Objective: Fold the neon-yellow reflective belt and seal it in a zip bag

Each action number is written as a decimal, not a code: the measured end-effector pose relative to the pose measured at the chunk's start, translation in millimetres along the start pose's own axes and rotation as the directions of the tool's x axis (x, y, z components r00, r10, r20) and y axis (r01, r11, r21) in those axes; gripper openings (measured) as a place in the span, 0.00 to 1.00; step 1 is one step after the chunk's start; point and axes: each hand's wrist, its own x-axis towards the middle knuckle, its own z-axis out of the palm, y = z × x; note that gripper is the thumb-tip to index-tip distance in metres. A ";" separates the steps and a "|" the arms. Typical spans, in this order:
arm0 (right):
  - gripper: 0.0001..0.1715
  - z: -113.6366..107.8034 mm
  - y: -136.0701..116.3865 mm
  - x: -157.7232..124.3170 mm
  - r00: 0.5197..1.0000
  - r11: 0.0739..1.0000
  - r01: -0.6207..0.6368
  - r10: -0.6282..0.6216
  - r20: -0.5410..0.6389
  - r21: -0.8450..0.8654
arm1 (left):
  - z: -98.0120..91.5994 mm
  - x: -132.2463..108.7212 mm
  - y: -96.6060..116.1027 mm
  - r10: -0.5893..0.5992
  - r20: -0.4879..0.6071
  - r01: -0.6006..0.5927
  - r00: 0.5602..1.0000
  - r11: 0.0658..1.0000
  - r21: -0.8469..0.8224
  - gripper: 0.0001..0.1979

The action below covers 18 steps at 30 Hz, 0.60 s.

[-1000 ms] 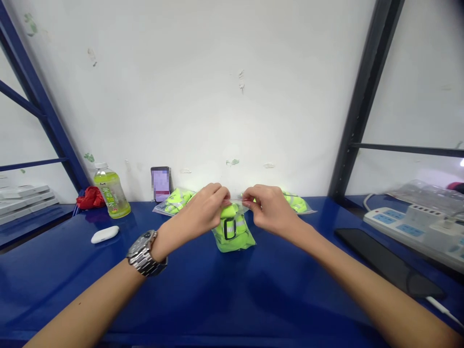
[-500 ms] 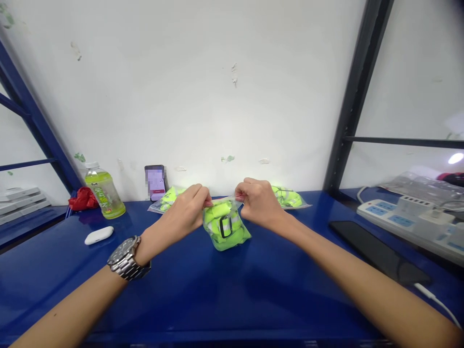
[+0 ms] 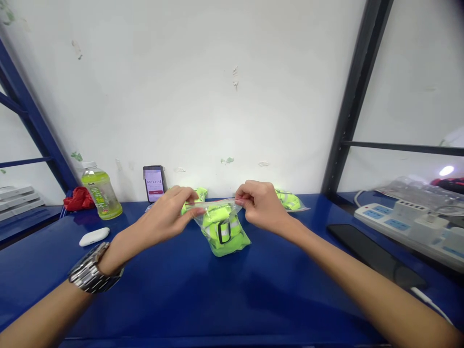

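A clear zip-lock bag (image 3: 225, 244) stands tilted over the blue table, packed with a folded neon-yellow reflective vest (image 3: 217, 222) that has grey strips and a black buckle. At the bag's top right corner, my right hand (image 3: 259, 203) pinches the seal edge between thumb and curled fingers. The top left corner lies between the thumb and fingers of my left hand (image 3: 165, 210), which wears a metal watch. The bag's mouth is stretched between both hands. Behind them, further bagged yellow bundles (image 3: 289, 199) lie against the wall, partly hidden by my hands.
On the left stand a drink bottle (image 3: 102, 191), a red cloth bundle (image 3: 79, 198), a white earbud case (image 3: 94, 237) and a phone (image 3: 154, 183) showing a timer. To the right lie a black phone (image 3: 373, 253) on a cable and a power strip (image 3: 413, 227).
My left hand has slid left along the bag's top edge to its left corner, spreading the mouth wider. My right hand keeps its pinch in nearly the same place.
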 end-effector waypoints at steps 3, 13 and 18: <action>0.06 -6.6 -12.0 -0.9 0.995 0.970 -0.039 0.017 0.095 0.241 | -14.3 -1.7 15.1 0.079 0.064 -0.079 0.995 0.997 -0.008 0.35; 0.09 -8.7 59.8 -23.2 0.991 0.987 -0.106 0.115 0.071 -0.122 | 46.4 -44.2 91.3 0.261 0.173 -0.307 0.950 0.882 0.357 0.34; 0.13 11.7 91.2 -48.2 0.963 0.835 0.094 0.062 0.262 -0.543 | 91.6 -33.1 67.6 0.294 0.110 -0.312 0.949 0.845 0.435 0.34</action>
